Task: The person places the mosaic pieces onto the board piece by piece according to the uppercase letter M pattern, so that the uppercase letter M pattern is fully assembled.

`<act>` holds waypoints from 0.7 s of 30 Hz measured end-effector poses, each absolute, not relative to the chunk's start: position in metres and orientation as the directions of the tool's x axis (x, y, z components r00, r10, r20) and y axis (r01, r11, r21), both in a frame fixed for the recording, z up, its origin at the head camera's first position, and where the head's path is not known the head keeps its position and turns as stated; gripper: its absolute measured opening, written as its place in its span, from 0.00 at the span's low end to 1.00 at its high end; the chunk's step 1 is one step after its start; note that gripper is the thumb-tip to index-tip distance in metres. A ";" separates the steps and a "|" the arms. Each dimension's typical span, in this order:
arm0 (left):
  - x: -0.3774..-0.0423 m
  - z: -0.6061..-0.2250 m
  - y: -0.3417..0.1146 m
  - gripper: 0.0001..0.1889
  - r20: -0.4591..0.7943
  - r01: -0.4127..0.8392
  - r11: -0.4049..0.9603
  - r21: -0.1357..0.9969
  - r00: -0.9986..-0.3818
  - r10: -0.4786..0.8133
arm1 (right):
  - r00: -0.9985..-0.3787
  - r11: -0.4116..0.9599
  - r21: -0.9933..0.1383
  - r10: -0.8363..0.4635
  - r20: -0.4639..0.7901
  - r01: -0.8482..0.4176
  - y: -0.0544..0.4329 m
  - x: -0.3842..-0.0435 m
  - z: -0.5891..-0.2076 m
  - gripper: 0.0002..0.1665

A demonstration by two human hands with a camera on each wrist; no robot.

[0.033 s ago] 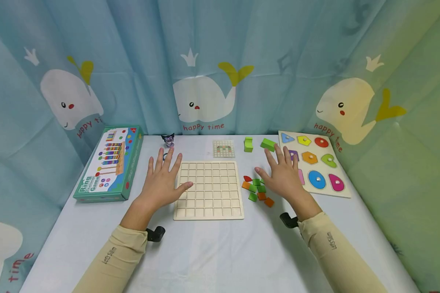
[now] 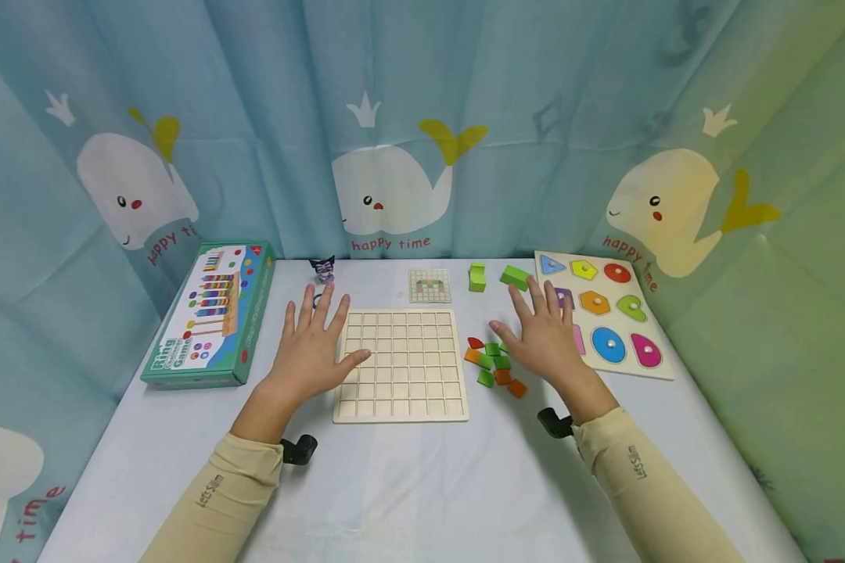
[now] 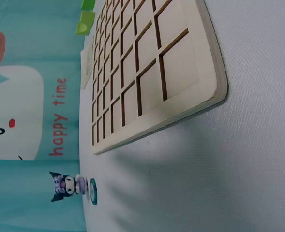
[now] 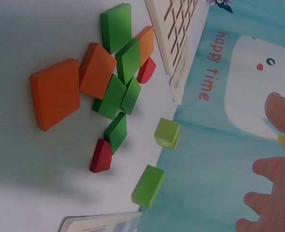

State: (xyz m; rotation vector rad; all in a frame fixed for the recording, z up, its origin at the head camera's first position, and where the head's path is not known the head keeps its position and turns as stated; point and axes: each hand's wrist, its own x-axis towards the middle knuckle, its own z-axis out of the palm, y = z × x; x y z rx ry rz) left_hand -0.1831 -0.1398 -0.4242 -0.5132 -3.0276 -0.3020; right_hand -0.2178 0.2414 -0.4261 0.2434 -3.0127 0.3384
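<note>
My left hand (image 2: 310, 356) is held palm down with fingers spread, and it overlaps the left edge of a pale wooden grid board (image 2: 408, 367) in the head view. Its shadow falls on the white cloth beside the board in the left wrist view. Nothing is in its fingers. To the right, my right hand (image 2: 545, 344) is likewise spread and holds nothing. Just left of it lie loose small tiles: green ones (image 2: 502, 363), orange ones (image 2: 517, 389) and red pieces (image 4: 101, 155). The grid's visible squares hold no tiles.
A boxed ring game (image 2: 211, 313) lies at the left. Along the back are a small dark-eared figurine (image 2: 323, 270), a pattern card (image 2: 429, 286), and two green blocks (image 2: 476, 277). A knobbed shape puzzle (image 2: 623, 367) lies at the right, partly behind the right hand. A curtain (image 2: 507, 195) backs the table.
</note>
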 end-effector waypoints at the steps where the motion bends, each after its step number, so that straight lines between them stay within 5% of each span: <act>1: -0.183 -0.425 -0.140 0.52 0.087 0.335 0.924 0.183 -0.942 0.324 | -0.982 0.961 -0.217 -0.149 0.118 -0.172 0.241 -0.218 -0.426 0.48; 10: -0.169 -0.460 -0.141 0.52 -0.014 0.395 0.874 0.284 -0.910 0.415 | -0.978 0.948 -0.241 -0.193 0.082 -0.207 0.233 -0.225 -0.438 0.35; 15: -0.154 -0.479 -0.141 0.51 -0.158 0.349 0.869 0.350 -0.893 0.422 | -0.967 0.932 -0.261 -0.253 0.027 -0.251 0.223 -0.237 -0.455 0.23; 21: -0.146 -0.486 -0.139 0.49 -0.192 0.320 0.882 0.346 -0.896 0.400 | -0.964 0.928 -0.268 -0.268 0.003 -0.259 0.214 -0.247 -0.478 0.18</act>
